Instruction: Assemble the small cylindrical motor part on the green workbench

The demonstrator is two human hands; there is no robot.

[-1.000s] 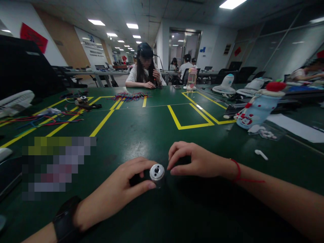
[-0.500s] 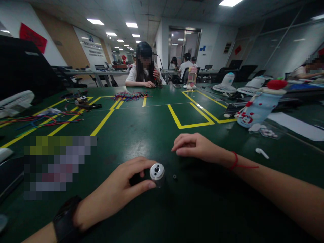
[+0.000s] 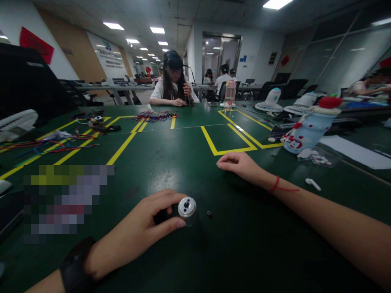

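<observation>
My left hand [image 3: 142, 224] curves round the side of a small silver cylindrical motor [image 3: 187, 207], with thumb and forefinger against it. The motor stands upright on the green table, its round end with a dark centre and small holes facing up. Just right of the motor, apart from it, is a tiny dark cylindrical part [image 3: 209, 213]. My right hand [image 3: 240, 162] is farther forward and to the right, near the yellow tape corner. Its fingers are curled together, and whatever they hold, if anything, is hidden.
Coloured wires [image 3: 157, 116] lie in a bundle at the far middle, with more wires [image 3: 61, 142] at left. A blue bottle with a red top [image 3: 308, 128], a white earbud [image 3: 313, 184] and white paper [image 3: 356, 150] are at right. Across the table sits a person [image 3: 172, 83].
My right hand has moved forward and slightly right, away from the motor, its fingers drawn closer together. My left hand stays round the motor. The view has shifted slightly.
</observation>
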